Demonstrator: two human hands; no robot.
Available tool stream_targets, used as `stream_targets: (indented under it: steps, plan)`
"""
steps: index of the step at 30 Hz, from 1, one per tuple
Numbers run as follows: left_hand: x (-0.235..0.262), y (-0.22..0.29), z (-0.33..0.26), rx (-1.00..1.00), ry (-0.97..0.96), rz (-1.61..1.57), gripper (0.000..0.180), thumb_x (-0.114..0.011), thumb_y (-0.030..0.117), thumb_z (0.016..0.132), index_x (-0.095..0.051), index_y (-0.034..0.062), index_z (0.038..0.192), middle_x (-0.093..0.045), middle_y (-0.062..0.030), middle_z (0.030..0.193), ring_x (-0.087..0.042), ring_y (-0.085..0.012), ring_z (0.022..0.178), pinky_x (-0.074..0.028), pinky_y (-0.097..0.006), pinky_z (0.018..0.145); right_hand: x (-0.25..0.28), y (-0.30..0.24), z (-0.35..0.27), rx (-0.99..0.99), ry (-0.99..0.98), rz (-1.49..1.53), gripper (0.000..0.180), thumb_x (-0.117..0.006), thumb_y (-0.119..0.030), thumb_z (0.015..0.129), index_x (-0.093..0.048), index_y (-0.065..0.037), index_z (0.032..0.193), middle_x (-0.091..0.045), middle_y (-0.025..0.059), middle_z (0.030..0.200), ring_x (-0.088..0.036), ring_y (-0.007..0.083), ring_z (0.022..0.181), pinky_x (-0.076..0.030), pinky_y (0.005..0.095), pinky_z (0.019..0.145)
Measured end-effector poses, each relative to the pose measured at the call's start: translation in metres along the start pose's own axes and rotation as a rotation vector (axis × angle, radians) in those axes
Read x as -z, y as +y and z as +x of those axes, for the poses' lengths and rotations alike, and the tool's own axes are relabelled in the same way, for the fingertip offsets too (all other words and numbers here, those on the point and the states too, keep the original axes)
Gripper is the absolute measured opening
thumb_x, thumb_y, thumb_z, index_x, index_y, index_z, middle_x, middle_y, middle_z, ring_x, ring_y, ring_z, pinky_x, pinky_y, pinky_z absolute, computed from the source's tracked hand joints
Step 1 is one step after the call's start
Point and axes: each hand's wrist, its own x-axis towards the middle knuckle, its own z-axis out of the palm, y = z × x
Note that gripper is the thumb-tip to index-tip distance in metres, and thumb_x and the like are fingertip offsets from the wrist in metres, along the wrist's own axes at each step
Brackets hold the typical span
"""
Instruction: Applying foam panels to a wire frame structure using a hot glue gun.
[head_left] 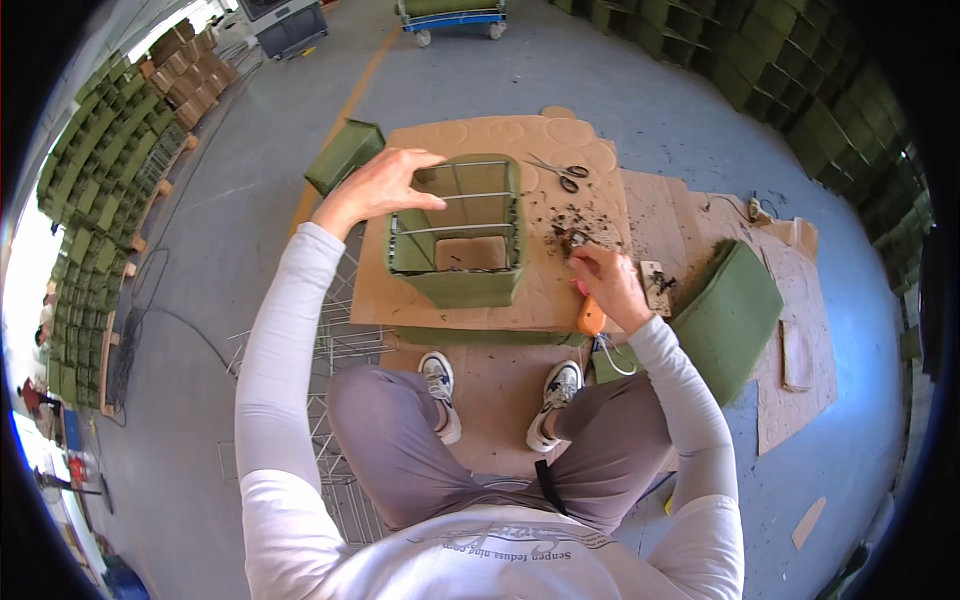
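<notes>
So, working out from my left grip [385, 185]: it's wide, thumb and fingers spread over the far left corner of the green fabric box [470, 292], seemingly resting on the rim. The box sits right under and just right of that grip, on the cardboard-topped bench [440, 137]. My right grip [608, 280] is narrow, fingertips bunched at the near edge of the scattered black bits [570, 218]; can't tell if one's pinched in there.

Progress-wise I'd call it partway. The wire rods [455, 228] are in across the opening and dark bits line the near rim. What's under the left grip I can't see, and plenty of bits lie loose, so I'd guess some rim is left.

The box opens upward, rods running left to right. Opening's nearly square from here, so I wouldn't swear to a long axis.

Further out: orange-handled tool [591, 316] just bodyward of the right grip, scissors [568, 178] beyond it, green panels [735, 310] off to its right.
</notes>
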Motion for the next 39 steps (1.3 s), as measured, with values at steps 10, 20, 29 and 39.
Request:
stream_targets:
  steps: [10,20,29,39]
  plan:
    - [-0.020,0.026,-0.061,-0.230,0.687,0.115,0.021,-0.077,0.010,0.080,-0.073,0.0048,0.099,-0.069,-0.0103,0.095,-0.065,-0.0256,0.085,-0.053,-0.035,0.070,-0.002,-0.059,-0.025,0.602,0.183,-0.104,0.019,-0.075,-0.005,0.079,-0.067,-0.003,0.097,-0.062,0.0093,0.085,-0.062,0.0273,0.076,-0.049,0.0369,0.063]
    - [-0.088,0.048,-0.111,-0.531,0.634,0.552,0.033,-0.072,0.003,0.070,-0.072,-0.0015,0.102,-0.062,-0.0067,0.099,-0.061,-0.0209,0.088,-0.057,-0.031,0.074,-0.032,-0.099,-0.012,0.885,0.111,-0.212,0.046,-0.065,-0.008,0.069,-0.067,0.002,0.114,-0.061,0.0119,0.107,-0.063,0.0277,0.098,-0.052,0.0389,0.078]
    - [-0.088,0.036,-0.095,-0.550,0.752,0.573,0.026,-0.074,0.004,0.073,-0.072,-0.0017,0.098,-0.062,-0.0061,0.100,-0.062,-0.0209,0.088,-0.055,-0.033,0.074,-0.047,-0.113,0.009,0.940,0.253,-0.344,0.046,-0.065,-0.010,0.068,-0.068,0.002,0.112,-0.061,0.0109,0.110,-0.060,0.0279,0.103,-0.053,0.0402,0.084]
    - [-0.086,0.035,-0.083,-0.576,0.800,0.566,0.023,-0.074,0.004,0.074,-0.073,-0.0017,0.097,-0.064,-0.0066,0.099,-0.062,-0.0203,0.087,-0.054,-0.032,0.072,-0.051,-0.119,0.017,0.847,0.325,-0.400,0.044,-0.065,-0.007,0.069,-0.067,0.003,0.111,-0.061,0.0105,0.109,-0.060,0.0270,0.102,-0.053,0.0387,0.083]
